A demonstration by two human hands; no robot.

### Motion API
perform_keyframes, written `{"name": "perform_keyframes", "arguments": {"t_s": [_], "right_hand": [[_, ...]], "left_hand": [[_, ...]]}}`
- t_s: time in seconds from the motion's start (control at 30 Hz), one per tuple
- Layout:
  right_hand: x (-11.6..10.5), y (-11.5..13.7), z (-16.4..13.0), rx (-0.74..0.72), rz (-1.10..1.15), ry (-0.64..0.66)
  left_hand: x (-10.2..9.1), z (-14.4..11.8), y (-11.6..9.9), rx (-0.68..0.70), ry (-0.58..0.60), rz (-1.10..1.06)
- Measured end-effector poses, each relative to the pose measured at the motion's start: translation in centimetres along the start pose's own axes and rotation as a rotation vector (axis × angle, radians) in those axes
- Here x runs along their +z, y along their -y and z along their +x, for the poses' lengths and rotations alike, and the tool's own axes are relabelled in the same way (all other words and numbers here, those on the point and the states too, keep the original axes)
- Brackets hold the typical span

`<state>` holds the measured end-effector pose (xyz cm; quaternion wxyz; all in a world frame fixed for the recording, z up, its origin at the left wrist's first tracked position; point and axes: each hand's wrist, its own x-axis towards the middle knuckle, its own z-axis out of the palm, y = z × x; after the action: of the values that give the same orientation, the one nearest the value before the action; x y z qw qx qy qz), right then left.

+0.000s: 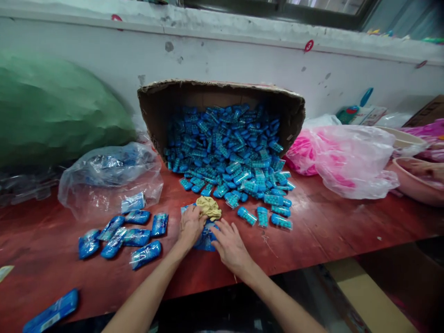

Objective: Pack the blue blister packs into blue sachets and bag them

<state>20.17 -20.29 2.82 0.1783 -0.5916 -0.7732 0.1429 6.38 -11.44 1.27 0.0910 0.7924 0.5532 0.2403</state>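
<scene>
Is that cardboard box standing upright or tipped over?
Tipped: the cardboard box opens toward the camera, blue containers spread onto the table.

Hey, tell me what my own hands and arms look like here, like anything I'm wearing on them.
Your left hand and right hand are ungloved. Both forearms are bare, with no sleeves, watch or bracelet showing.

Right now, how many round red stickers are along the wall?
3: one sticker at upper left, a second sticker right of centre, a third sticker near the right edge.
</scene>
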Motion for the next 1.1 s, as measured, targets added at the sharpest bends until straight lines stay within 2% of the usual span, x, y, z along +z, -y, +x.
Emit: {"name": "perform_keyframes", "arguments": {"t_s": [0.13, 0.23, 0.3, 0.4, 0.47, 0.6, 0.67, 0.8, 0.93, 1.03, 1.1], "right_hand": [[1.3, 0.7, -1.0, -0.088, -0.03, 0.108], [0.8, 0.4, -0.6, -0.104, 0.011, 0.138], [-0.1, 0.2, 0.2, -0.059, 0.063, 0.123], [-1.0, 0.1, 2.5, -0.002, 0.075, 0.012], [-0.9, 0.0, 4.7, -0.034, 0.028, -0.047], [0.7, -0.5, 8.6, -0.088, -0.005, -0.03], [1.3, -0.9, 9.7, -0.111, 0.005, -0.025], [1.7, -0.9, 10.9, -0.081, 0.037, -0.059], [1.8, 0.3, 12.5, 0.107, 0.052, -0.139], [1.1, 1.3, 12.9, 0.204, 0.058, -0.173], [0.2, 1.6, 11.9, 0.2, 0.06, -0.181]], "left_hand": [[0.2, -0.4, 1.0, 0.018, 0.058, 0.021], [0.4, -1.4, 1.8, 0.01, 0.092, 0.054], [0.3, -1.9, 2.2, -0.036, 0.014, 0.022], [-0.1, -1.7, 2.5, -0.118, -0.202, -0.025], [-0.5, -0.8, 2.4, -0.117, -0.235, 0.011], [-0.5, 1.3, 2.2, -0.061, 0.01, 0.099], [-0.2, 1.8, 2.4, -0.043, 0.082, 0.096], [-0.1, 2.1, 3.0, -0.07, 0.036, 0.077], [-0.9, 2.0, 3.4, -0.109, -0.04, 0.074], [-1.3, 1.5, 3.5, -0.044, 0.038, 0.097], [-1.1, 1.2, 3.5, -0.034, 0.09, 0.1]]}}
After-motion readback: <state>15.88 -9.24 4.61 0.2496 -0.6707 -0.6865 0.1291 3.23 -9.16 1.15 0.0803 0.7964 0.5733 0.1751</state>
